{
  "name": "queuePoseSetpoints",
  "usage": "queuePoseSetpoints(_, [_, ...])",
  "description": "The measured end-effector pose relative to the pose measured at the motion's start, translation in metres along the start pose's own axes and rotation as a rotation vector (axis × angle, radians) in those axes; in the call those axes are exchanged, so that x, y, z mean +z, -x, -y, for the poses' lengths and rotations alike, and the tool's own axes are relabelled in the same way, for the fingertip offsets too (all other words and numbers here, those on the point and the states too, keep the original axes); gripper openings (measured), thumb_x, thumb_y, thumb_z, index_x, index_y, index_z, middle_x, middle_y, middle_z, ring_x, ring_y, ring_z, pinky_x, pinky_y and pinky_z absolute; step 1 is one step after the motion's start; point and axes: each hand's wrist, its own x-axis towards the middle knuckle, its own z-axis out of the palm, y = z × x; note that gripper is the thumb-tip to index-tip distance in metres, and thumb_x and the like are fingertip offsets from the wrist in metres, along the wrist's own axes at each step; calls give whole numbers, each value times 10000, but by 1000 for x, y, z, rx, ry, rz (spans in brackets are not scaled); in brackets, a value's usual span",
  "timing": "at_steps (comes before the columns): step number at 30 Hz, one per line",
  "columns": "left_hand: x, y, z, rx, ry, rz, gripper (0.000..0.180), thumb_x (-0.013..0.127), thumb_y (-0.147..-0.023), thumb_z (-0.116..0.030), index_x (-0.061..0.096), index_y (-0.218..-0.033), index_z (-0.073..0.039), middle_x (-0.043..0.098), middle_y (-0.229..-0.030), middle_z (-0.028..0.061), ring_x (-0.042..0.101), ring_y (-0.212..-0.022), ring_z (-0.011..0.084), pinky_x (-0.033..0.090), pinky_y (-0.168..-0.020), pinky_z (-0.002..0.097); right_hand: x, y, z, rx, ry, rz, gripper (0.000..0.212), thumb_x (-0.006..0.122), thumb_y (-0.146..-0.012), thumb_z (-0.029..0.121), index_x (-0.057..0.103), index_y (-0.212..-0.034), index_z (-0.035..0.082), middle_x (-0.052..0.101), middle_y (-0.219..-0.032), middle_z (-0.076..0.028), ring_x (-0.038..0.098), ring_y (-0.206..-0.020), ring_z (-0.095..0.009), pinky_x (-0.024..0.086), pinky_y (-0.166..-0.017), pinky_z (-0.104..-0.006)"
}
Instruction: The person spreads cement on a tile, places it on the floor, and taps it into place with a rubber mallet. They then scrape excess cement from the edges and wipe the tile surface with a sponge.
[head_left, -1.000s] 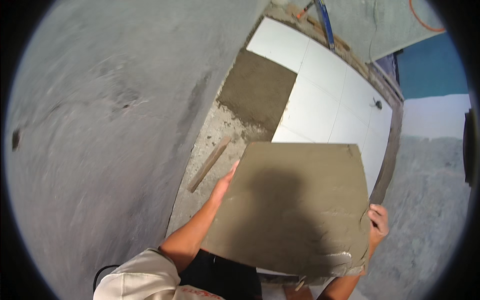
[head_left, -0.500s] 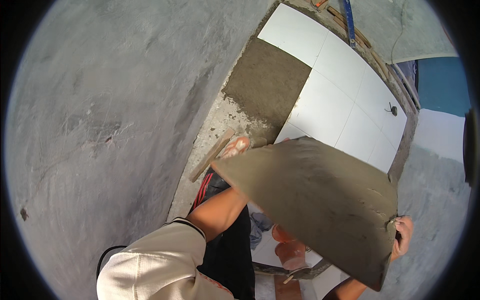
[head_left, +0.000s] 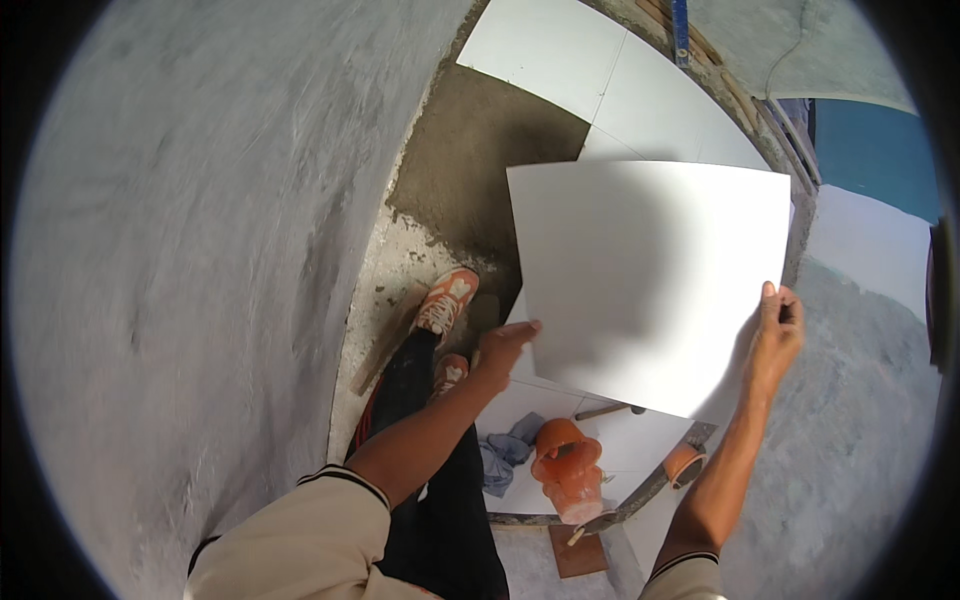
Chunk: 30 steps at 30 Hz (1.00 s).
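Fingers (head_left: 526, 330) of left hand (head_left: 504, 352) and right hand (head_left: 778, 330) grip opposite sides of a white tile (head_left: 650, 285), seemingly being positioned, and lowering it would call for level support.

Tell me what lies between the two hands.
In the head view, a white tile spans the stretch between the left hand and the right hand, which hold its opposite edges.

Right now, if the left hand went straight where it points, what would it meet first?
Probably the white tile; the left hand appears to hold its left edge, though depth is unclear.
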Motion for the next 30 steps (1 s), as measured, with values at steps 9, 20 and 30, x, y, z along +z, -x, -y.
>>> queuePoseSetpoints(9, [-106,-139,-172,487,-177,-476,248,868,-913,-100,768,-1085,47,776,-1013,87,685,-866,146,556,-789,281,307,36,-135,370,-462,-14,326,755,-1028,273,685,-1076,-41,630,-900,-22,541,-799,-115,477,-744,-278])
queuePoseSetpoints(20, [-171,-235,-212,819,-372,-664,299,810,-986,-163,719,-1153,67,666,-967,45,586,-872,136,503,-847,294,515,60,-145,451,-405,31,403,754,-1016,321,696,-1134,-59,695,-1012,-125,638,-932,-243,531,-864,-398])
queuePoseSetpoints(30, [-193,-292,-220,901,-393,-654,280,777,-1001,-178,684,-1088,72,640,-936,36,553,-848,128,492,-803,303,571,24,-143,283,-221,34,318,738,-1008,326,699,-1076,18,696,-1086,-130,638,-1064,-327,472,-982,-476])
